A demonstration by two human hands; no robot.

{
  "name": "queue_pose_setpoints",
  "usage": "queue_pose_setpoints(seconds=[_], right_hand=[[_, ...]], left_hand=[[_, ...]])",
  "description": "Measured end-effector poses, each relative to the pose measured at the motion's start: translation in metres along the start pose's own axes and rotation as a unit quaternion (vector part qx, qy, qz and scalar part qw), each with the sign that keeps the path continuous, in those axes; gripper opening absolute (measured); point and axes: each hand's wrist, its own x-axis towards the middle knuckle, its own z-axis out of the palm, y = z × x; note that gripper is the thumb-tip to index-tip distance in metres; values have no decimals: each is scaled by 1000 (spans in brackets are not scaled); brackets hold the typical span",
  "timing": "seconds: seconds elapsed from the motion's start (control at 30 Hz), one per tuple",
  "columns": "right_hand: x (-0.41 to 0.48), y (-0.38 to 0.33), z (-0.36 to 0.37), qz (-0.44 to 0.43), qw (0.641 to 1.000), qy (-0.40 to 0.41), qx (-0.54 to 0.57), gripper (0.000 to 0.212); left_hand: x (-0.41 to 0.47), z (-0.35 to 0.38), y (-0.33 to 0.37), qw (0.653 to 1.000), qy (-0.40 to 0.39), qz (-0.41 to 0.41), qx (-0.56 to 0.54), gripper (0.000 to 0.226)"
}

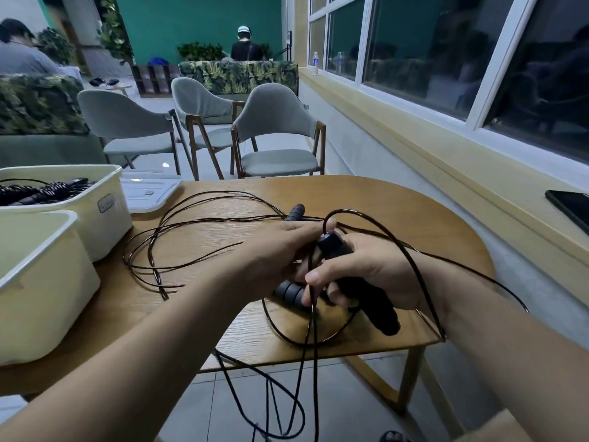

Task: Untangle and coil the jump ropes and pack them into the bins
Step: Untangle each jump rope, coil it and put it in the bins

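A thin dark jump rope sprawls in tangled loops over the wooden table, and some loops hang past the front edge. My right hand grips a black handle that points down and right, its thumb and finger pinching the cord. My left hand reaches in beside it, fingers curled at the cord near the handle's top. A second ribbed handle lies under my hands. A third handle rests just beyond them. Two cream bins stand at the left: the near bin and the far bin, which holds black ropes.
A white lid lies behind the far bin. Three grey chairs stand beyond the table. A phone sits on the window ledge at the right. People sit far back in the room.
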Motion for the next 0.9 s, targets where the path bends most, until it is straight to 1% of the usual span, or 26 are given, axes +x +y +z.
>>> queue_pose_setpoints(seconds=[0.03, 0.1, 0.17, 0.23, 0.3, 0.33, 0.43, 0.53, 0.6, 0.67, 0.73, 0.8, 0.9], right_hand=[[-1, 0, -2, 4, 1000, -2, 0, 36], [-3, 0, -9, 12, 1000, 18, 16, 38], [-5, 0, -17, 20, 995, 57, 77, 39], [-7, 1, -23, 20, 984, 89, 151, 40], [-5, 2, -26, 19, 972, 112, 205, 46], [-4, 2, -27, 20, 967, 121, 222, 49], [1, 3, -30, 33, 956, 144, 254, 47], [4, 6, -32, 46, 945, 165, 280, 37], [4, 7, -33, 46, 944, 174, 276, 23], [1, 8, -34, 36, 950, 164, 263, 13], [-3, 6, -33, 18, 964, 132, 231, 10], [-10, 2, -31, 0, 977, 87, 193, 10], [-21, -6, -22, -22, 990, -4, 137, 10]], left_hand=[[1, -1, 0, 1000, 17, 21, 6, 33], [2, -6, 1, 996, 50, 73, 30, 31], [-2, -10, 7, 988, 78, 125, 53, 27], [-8, -12, 15, 982, 90, 151, 66, 26], [-17, -12, 21, 981, 69, 162, 77, 26], [-20, -12, 21, 982, 46, 165, 79, 26], [-27, -13, 22, 981, -16, 171, 86, 26], [-33, -16, 21, 976, -67, 157, 133, 28], [-38, -18, 22, 973, -111, 131, 157, 29], [-41, -20, 21, 969, -154, 84, 172, 29], [-38, -24, 17, 967, -178, 36, 178, 37], [-30, -26, 10, 973, -159, -7, 166, 49], [-18, -18, -2, 989, -63, -38, 127, 53]])
